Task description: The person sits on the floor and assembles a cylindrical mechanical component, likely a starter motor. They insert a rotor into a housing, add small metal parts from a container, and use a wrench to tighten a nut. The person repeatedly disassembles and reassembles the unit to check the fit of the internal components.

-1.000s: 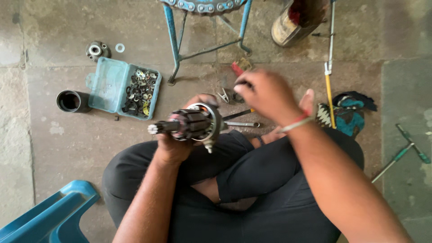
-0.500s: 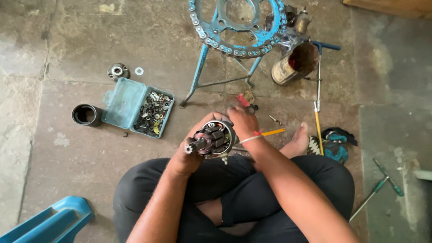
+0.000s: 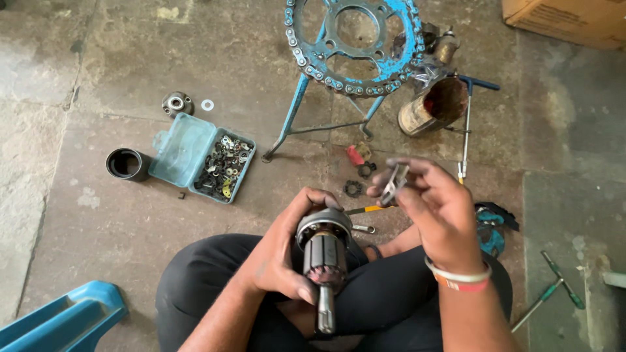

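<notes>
The left hand (image 3: 280, 257) wraps closed fingers around the motor armature (image 3: 323, 251), held upright over the lap; the right hand (image 3: 437, 208) pinches what seems a small metal tool (image 3: 393, 184) between fingertips, just above it.

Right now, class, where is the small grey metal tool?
In the head view, the small grey metal tool is pinched in the right hand, up and right of the motor armature held by the left hand.

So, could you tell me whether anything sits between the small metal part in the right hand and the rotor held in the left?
Nothing visible does. The right hand pinches the small metal part above and right of the rotor in the left hand; only open air and floor behind lie between them.
</notes>
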